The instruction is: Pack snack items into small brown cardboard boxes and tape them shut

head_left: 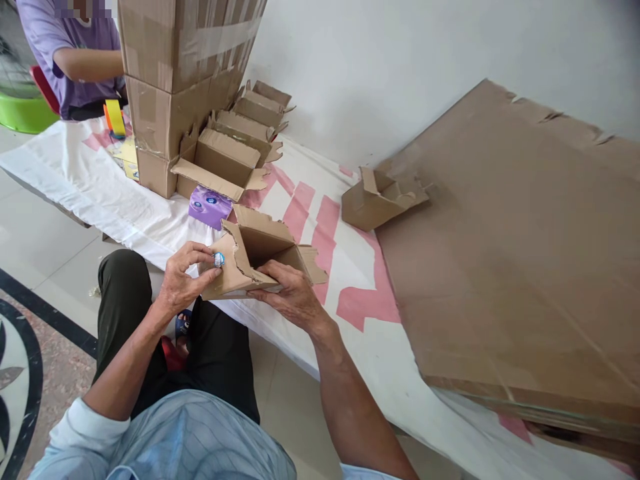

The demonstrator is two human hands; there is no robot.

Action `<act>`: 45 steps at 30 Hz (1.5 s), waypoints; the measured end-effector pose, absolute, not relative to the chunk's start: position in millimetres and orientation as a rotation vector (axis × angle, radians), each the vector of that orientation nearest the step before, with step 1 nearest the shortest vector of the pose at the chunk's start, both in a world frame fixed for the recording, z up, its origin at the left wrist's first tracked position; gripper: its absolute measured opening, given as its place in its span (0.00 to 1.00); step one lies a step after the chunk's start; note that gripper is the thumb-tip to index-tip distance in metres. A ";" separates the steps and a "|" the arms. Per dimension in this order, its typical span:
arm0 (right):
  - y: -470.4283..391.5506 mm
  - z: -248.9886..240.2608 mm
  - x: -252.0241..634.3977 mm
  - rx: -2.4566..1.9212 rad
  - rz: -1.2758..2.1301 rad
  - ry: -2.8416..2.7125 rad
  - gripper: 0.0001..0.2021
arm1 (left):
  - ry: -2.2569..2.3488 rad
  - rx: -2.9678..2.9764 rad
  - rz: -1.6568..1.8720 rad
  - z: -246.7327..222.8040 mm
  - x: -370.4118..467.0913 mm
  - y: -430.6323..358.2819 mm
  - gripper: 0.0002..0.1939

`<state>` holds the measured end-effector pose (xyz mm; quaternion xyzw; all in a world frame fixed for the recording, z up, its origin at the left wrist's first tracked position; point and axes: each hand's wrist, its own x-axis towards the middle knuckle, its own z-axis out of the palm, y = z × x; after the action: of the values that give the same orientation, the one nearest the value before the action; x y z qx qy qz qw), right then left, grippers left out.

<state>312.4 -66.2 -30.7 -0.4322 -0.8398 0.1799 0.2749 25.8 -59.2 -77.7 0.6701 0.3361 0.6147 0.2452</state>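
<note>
A small open cardboard box [265, 257] is held tilted at the table's near edge, its top flaps spread. My right hand [290, 293] grips the near wall, thumb over the rim and fingers underneath. At the box's left end, my left hand [187, 273] pinches a small blue and white sticker [219, 259] between thumb and fingers, against the cardboard. Just behind the box stands a purple patterned packet [210, 207].
Tall stacked cartons [150, 120] stand at the back left, beside several open boxes [225, 157]. Another open box [380, 200] rests near a large cardboard carton [520, 253] on the right. A person in purple [80, 60] sits behind a yellow tape roll [116, 119].
</note>
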 end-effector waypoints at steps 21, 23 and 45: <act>-68.7 -26.0 307.3 -1.219 0.522 -2.269 0.12 | 0.971 1.728 1.594 -72.8 26.7 -60.9 0.07; -68.9 -25.6 307.7 -1.219 0.525 -2.267 0.12 | 0.968 1.728 1.603 -72.5 27.1 -61.2 0.06; -75.3 -31.3 311.6 -1.179 0.440 -2.232 0.14 | 1.019 0.846 1.585 -84.5 -23.0 -28.9 0.28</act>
<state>311.6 -75.3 -31.3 -0.4411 -0.8348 0.1647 0.2855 -23.0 -28.9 -84.5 0.3518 0.4238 0.6588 0.5125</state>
